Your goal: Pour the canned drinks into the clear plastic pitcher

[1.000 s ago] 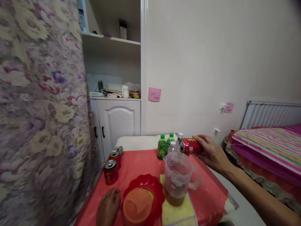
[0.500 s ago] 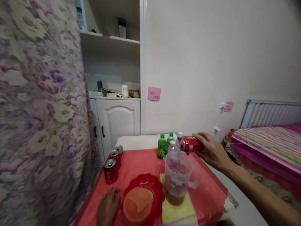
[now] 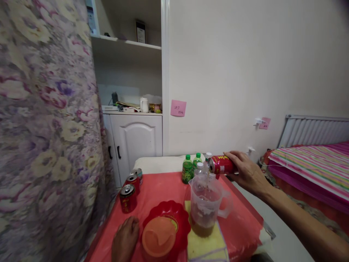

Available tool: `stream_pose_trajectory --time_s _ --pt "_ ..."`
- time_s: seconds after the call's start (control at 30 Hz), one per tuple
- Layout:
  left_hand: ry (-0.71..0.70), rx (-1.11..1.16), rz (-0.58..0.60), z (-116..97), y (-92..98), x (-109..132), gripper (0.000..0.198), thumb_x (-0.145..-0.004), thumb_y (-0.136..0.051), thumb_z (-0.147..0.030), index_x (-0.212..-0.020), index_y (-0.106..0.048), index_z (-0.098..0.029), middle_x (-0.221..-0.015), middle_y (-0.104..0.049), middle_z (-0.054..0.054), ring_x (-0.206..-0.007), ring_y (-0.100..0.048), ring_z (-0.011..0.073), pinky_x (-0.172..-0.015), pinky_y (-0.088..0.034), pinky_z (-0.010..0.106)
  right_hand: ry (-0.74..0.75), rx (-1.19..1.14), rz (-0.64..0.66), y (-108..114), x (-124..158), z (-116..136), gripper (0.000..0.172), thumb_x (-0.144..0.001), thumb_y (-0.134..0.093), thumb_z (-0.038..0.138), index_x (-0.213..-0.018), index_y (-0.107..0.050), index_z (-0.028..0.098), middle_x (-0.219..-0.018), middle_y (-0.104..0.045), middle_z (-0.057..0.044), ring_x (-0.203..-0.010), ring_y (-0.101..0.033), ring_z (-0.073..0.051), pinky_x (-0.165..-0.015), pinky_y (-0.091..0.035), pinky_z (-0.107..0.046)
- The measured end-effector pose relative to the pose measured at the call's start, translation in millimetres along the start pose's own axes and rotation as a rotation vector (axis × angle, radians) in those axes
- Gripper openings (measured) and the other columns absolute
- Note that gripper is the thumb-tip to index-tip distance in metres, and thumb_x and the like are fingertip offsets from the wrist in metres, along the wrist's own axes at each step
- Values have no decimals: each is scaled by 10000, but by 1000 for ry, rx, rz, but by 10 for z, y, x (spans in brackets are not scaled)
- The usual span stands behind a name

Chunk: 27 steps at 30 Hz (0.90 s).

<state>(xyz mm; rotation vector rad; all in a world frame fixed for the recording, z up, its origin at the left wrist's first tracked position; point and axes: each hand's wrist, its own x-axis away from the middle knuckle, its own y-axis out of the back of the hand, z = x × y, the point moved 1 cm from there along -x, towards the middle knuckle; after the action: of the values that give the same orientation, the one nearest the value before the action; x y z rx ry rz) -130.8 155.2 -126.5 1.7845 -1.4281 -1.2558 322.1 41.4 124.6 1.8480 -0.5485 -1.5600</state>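
Observation:
My right hand [image 3: 247, 173] grips a red drink can [image 3: 222, 164], tipped on its side with its opening to the left. A thin stream of brownish liquid falls from it into a clear plastic measuring jug [image 3: 205, 203]. Brown liquid covers the jug's bottom. The jug stands partly on a folded yellow cloth [image 3: 207, 245]. My left hand [image 3: 125, 238] rests on the table, fingers curled in, with nothing visible in them. Beside it sits a scalloped red plate [image 3: 183, 225] bearing an orange round container [image 3: 159, 236].
Several cans, among them a red one [image 3: 128, 198], line the table's left side. Green-capped bottles [image 3: 187, 170] and white-capped bottles [image 3: 200, 168] stand behind the jug. A red cover [image 3: 155, 189] lies over the table. Floral curtain [image 3: 54, 127] hangs left; a bed [image 3: 313, 160] is right.
The can in my right hand has risen very slightly and still pours. My left hand stays where it was. The view has shifted a little.

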Motion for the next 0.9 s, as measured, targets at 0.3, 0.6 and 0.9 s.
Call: stream_pose_trajectory --time_s 0.3,0.6,0.9 --pt "13 0 17 -2 -7 9 286 -908 -348 -306 -839 -617 -237 -926 -772 84 -880 -683 250 -803 -467 339 10 -1 -17 52 -46 5 602 -836 -598 197 -1409 -425 250 -1296 -568 -136 -1178 -577 -315 -948 -551 -494" --pt "6 8 11 -15 8 -2 286 -903 -353 -313 -830 -620 -242 -912 -773 76 -897 -689 239 -821 -472 326 12 10 -4 67 -53 19 572 -852 -600 203 -1400 -437 207 -1302 -571 -152 -1190 -563 -311 -951 -550 -467" --pt "4 16 -5 -26 16 6 274 -890 -369 -298 -811 -624 -237 -903 -772 77 -853 -678 249 -784 -467 343 39 -9 -22 60 -70 -2 576 -855 -588 199 -1407 -423 228 -1295 -565 -155 -1185 -563 -322 -952 -550 -498"
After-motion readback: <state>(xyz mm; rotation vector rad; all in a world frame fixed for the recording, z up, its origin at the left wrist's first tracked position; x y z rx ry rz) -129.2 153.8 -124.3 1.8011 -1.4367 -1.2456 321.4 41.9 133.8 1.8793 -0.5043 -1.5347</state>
